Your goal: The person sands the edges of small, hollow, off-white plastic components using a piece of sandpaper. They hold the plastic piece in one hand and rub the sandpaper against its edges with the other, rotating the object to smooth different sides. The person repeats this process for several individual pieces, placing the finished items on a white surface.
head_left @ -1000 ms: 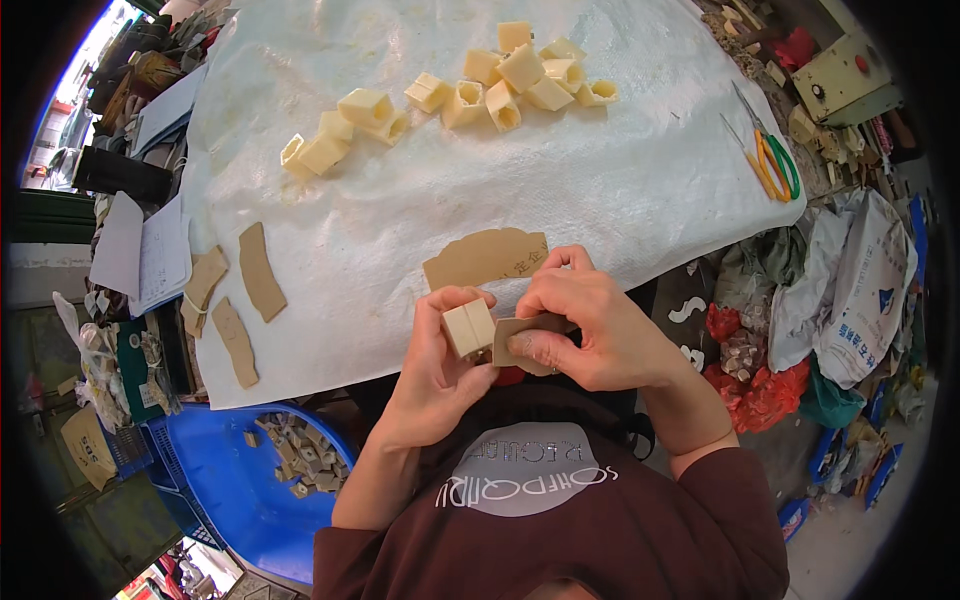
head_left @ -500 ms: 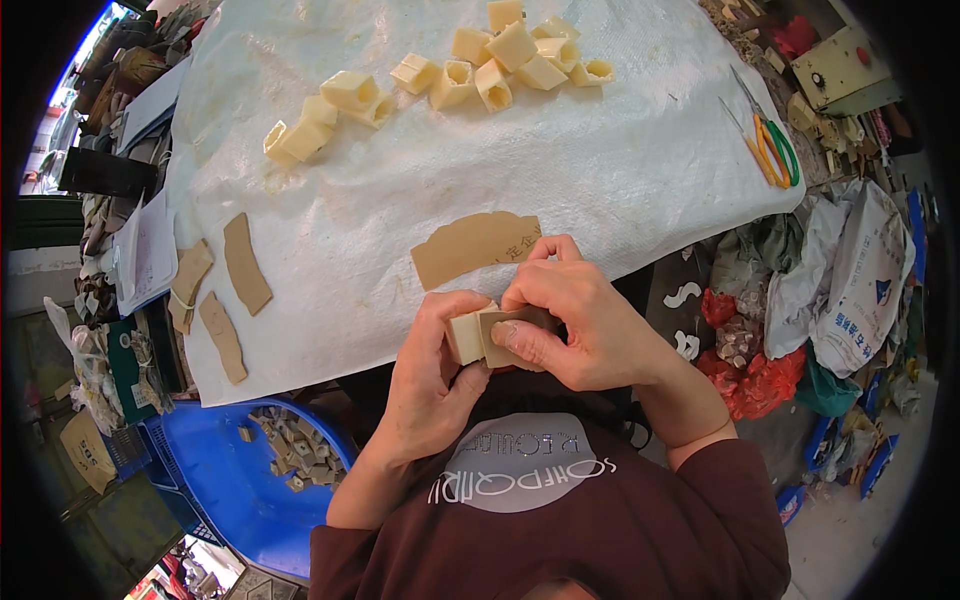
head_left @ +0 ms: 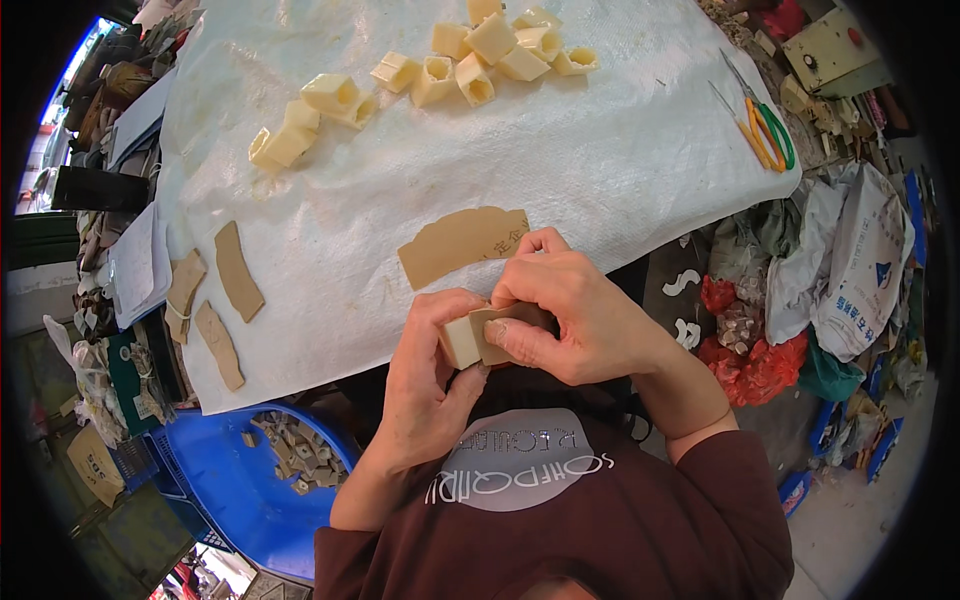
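A cream hollow-looking block [head_left: 460, 343] is gripped by my left hand [head_left: 415, 390], its thumb below and its fingers over the top. My right hand [head_left: 565, 315] pinches a tan cardboard piece [head_left: 479, 326] against the block's right side, with the thumb flat on the card. The right fingers curl behind the card, so its far end is mostly hidden. Both hands are close together at the near edge of the white-sheeted table [head_left: 340, 220]. Just beyond them lies a larger curved tan card [head_left: 455, 250] with printing on it.
Several cream hollow blocks [head_left: 435, 80] cluster at the table's far side. Tan card strips [head_left: 238, 270] lie at the left. Scissors [head_left: 765, 135] rest near the right edge. A blue basin [head_left: 225, 480] with small tan pieces stands lower left; bags [head_left: 850, 270] are at the right.
The whole view has shifted slightly. The block in my left hand has turned a little, and the card sits pressed against it under my right thumb as before.
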{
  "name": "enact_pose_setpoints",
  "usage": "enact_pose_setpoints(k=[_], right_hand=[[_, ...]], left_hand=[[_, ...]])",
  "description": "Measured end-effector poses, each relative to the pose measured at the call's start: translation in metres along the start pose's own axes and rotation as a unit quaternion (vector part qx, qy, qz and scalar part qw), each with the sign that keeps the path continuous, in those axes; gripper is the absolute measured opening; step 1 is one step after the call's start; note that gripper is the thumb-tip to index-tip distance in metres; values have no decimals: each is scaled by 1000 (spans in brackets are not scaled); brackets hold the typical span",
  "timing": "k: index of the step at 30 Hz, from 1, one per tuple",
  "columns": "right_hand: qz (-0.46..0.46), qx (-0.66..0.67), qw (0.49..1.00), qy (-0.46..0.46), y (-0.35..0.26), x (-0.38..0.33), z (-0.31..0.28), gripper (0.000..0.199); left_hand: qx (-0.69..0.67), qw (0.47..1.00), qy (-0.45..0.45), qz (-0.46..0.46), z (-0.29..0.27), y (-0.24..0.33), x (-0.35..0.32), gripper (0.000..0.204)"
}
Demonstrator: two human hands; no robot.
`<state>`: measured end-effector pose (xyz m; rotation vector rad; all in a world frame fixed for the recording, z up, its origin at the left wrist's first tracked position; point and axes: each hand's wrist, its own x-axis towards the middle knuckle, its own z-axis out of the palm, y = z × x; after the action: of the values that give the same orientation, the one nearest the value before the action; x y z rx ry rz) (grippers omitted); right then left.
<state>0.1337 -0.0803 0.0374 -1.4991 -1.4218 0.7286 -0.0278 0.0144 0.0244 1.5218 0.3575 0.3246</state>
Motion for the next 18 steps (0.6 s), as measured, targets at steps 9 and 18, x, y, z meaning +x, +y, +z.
enact_pose_setpoints(k=[9, 18], right_hand=[[-62, -147, 980, 116, 3, 0, 1, 18], [3, -24, 996, 90, 8, -3, 3, 14]], left_hand=[[75, 997, 3, -10, 2, -3, 1, 58], [115, 992, -6, 57, 13, -3, 9, 53]])
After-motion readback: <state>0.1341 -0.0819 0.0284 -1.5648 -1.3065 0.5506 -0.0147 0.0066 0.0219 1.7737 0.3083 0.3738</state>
